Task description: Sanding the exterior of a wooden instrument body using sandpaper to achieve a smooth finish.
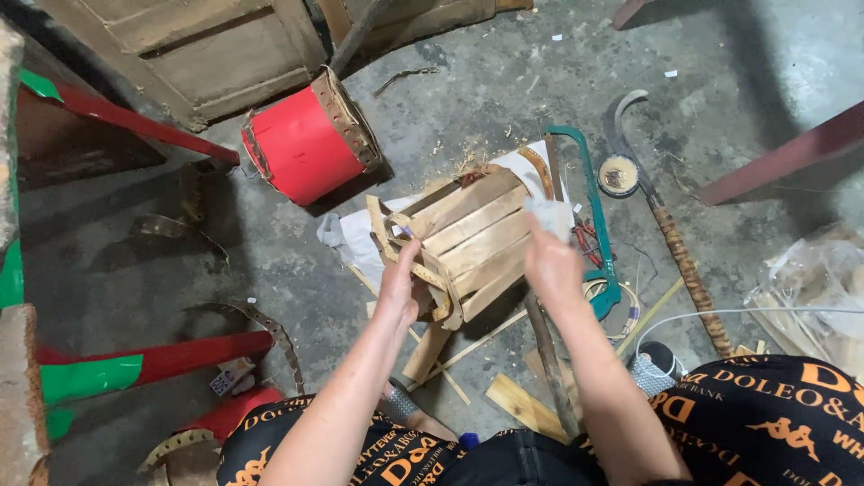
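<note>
Your hands work close around the wooden slat barrel [472, 238], hemmed in tightly. To its right lie the green-framed saw [594, 216] and a curved blade [666, 225]; the red drum [301, 144] blocks the upper left. Bare concrete floor [270, 261] left of the barrel leaves you room to pass.

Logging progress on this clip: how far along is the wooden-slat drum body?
Done: one red drum lies finished on the floor. In hand: the left hand grips the rim of a bare slat shell; the right hand rubs it with a pale cloth. Left: the shell is unpainted, and loose slats lie below.
</note>
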